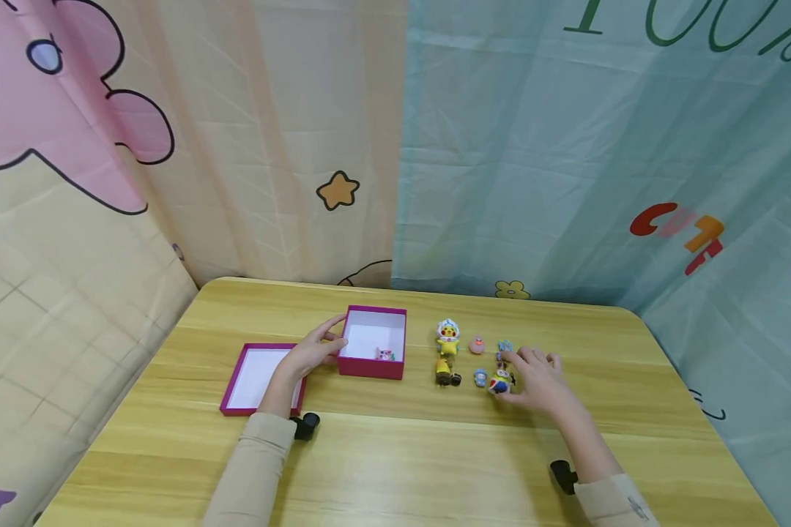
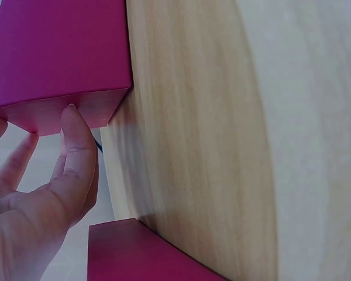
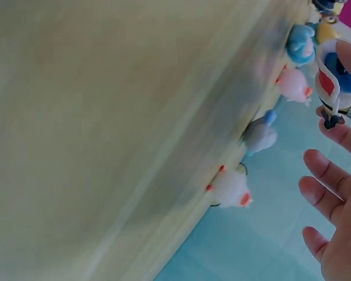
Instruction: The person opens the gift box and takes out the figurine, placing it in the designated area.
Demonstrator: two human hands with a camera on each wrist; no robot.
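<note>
My left hand [image 1: 313, 355] is at the left wall of an open magenta box [image 1: 371, 367] with a white inside. In the left wrist view, its fingertips touch the box's side [image 2: 58, 111], fingers spread. A small pinkish figurine [image 1: 385, 354] lies in the box near the front right. On the right, my right hand [image 1: 539, 380] pinches a blue, red and white toy figurine [image 1: 500, 382] between thumb and index finger. The right wrist view shows that figurine [image 3: 338, 79] upright between the fingertips, the other fingers held apart from it.
Left of the box lies its shallow magenta lid [image 1: 257, 377], white side up, partly under the left forearm. Between box and right hand stand a yellow figurine with a white hat [image 1: 447, 338], a yellow-brown one [image 1: 443, 372], a pink one [image 1: 477, 345] and light-blue ones [image 1: 480, 378]. Curtains hang behind.
</note>
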